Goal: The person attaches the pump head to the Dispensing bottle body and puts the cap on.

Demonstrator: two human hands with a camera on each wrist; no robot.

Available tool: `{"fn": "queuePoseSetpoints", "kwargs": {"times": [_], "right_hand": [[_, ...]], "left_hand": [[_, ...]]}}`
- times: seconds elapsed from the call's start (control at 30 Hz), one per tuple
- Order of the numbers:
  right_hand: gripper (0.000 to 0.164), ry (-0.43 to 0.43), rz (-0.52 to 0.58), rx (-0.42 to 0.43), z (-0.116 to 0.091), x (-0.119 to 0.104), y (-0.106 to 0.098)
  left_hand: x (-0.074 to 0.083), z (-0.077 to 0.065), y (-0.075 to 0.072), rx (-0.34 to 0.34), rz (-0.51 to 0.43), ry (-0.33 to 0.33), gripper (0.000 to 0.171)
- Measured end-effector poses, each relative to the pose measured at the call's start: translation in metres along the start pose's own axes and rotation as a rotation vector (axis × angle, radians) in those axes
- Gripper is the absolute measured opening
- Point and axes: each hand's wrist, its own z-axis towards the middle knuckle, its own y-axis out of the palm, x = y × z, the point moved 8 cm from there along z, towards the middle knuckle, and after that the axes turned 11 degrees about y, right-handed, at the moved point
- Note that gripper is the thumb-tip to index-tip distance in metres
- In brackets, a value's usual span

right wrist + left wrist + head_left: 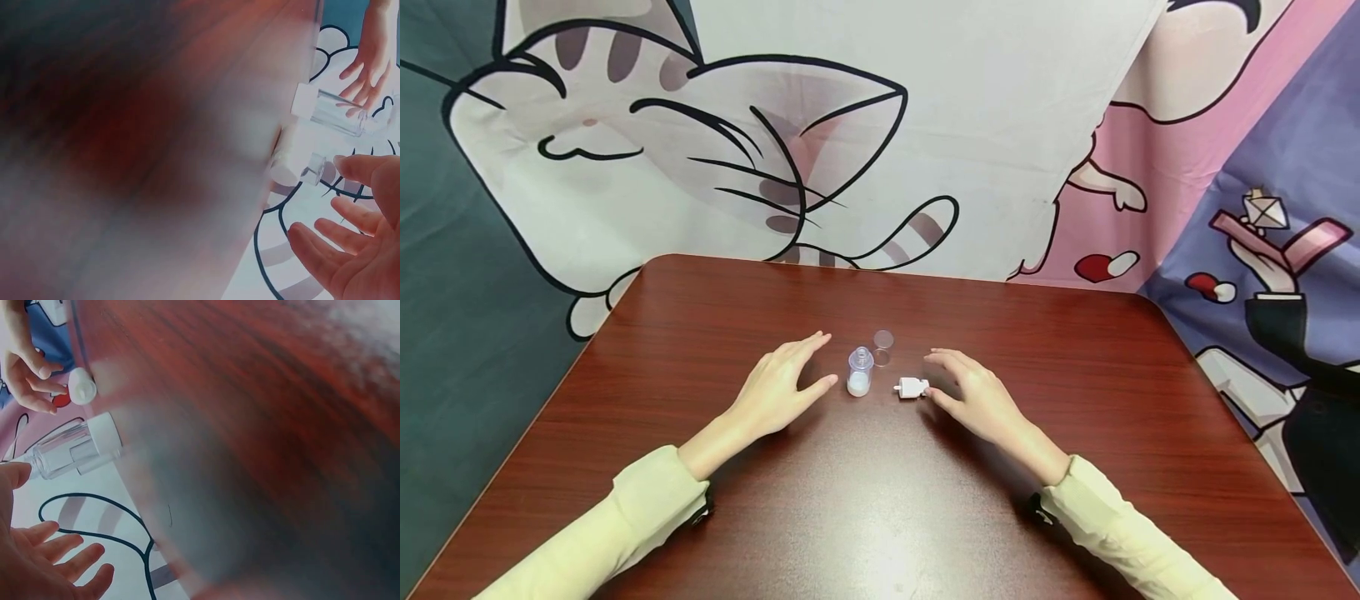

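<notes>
A small clear bottle (860,372) with a white lower part stands upright on the table. My left hand (781,385) hovers to its left, fingers spread and thumb pointing at it; in the left wrist view that hand (53,556) holds nothing. To the bottle's right lies a white pump-like piece (912,387) on its side, a thin tip facing the bottle. My right hand (976,393) is just right of this piece, thumb tip right at its end. In the right wrist view its fingers are loosely spread. Behind the bottle is a clear cap (883,345).
The brown wooden table (760,508) has rounded far corners. Beyond its far edge hangs a cloth backdrop (1015,150) with cartoon drawings. Light sleeves cover both forearms, and dark wrist devices show under the cuffs.
</notes>
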Motion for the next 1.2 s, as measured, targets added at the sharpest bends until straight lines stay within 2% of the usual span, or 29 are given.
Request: {"fn": "queuePoseSetpoints", "kwargs": {"times": [0.37,0.67,1.2], "right_hand": [[0.041,0.019,0.047,-0.053,0.002,-0.001,0.006],[0.040,0.033,0.027,-0.075,0.006,0.002,0.010],[0.041,0.025,0.058,-0.131,0.014,0.004,0.018]], "left_hand": [[-0.003,0.004,0.005,-0.007,0.025,-0.020,0.063],[0.000,0.007,0.009,-0.002,-0.012,-0.014,0.065],[0.002,0.012,0.020,-0.007,-0.046,0.003,0.064]]}}
